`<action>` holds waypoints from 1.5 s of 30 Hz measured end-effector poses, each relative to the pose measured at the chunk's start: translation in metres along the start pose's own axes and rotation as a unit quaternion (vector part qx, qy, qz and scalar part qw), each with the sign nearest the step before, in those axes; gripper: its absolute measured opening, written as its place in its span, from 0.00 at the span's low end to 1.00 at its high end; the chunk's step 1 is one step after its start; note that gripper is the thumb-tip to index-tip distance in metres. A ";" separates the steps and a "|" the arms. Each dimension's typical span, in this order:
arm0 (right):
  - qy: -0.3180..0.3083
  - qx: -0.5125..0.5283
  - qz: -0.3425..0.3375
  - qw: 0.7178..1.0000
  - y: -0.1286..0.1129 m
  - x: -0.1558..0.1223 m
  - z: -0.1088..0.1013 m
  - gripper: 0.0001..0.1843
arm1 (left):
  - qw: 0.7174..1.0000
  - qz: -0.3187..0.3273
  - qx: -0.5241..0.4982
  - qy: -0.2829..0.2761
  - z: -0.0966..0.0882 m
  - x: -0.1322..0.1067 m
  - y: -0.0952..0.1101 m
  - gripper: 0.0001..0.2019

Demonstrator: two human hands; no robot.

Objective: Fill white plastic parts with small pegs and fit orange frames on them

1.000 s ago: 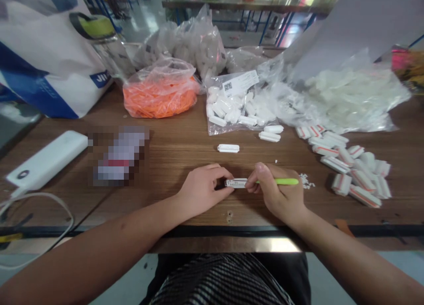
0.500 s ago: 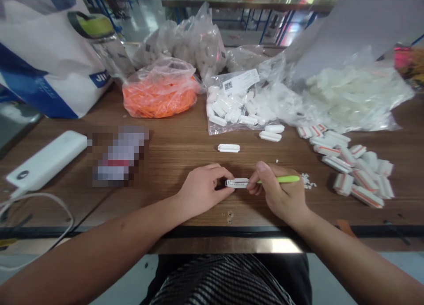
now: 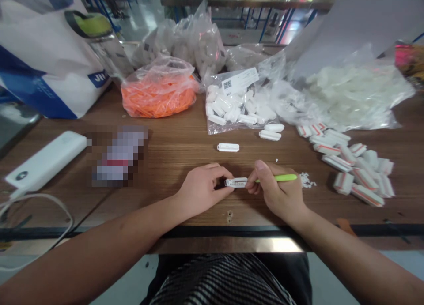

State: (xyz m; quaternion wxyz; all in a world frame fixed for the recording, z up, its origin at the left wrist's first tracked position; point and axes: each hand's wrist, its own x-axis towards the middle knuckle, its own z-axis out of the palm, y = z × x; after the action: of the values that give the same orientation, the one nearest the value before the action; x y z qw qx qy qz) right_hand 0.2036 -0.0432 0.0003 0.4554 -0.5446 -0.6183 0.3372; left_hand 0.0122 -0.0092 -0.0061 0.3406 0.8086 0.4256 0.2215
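My left hand pinches the left end of a small white plastic housing with a row of tiny slots, low over the wooden table. In my right hand is a slim lime-green pen-like tool, gripped like a pencil; its working tip is hidden by my fingers. Those fingers are at the housing's right end. A similar white piece lies just beyond my hands. Tiny white bits are scattered to the right of my right hand.
White pieces with orange strips are heaped at the right. Behind stand a bag of white pieces, a bag of orange strips and a bag of pale parts. A white power bank with a cable lies left.
The green tool and my right hand have shifted very slightly to the left. My left hand keeps its pinch on the white housing.
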 end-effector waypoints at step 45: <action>0.007 0.007 -0.022 1.000 0.001 0.004 -0.003 0.25 | 1.000 -0.004 -0.009 0.002 0.000 0.000 0.001 0.06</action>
State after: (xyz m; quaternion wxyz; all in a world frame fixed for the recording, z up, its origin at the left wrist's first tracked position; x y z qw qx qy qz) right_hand 0.2068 -0.0399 0.0016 0.4705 -0.5299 -0.6251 0.3272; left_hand 0.0124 -0.0099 -0.0049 0.3474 0.8035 0.4277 0.2255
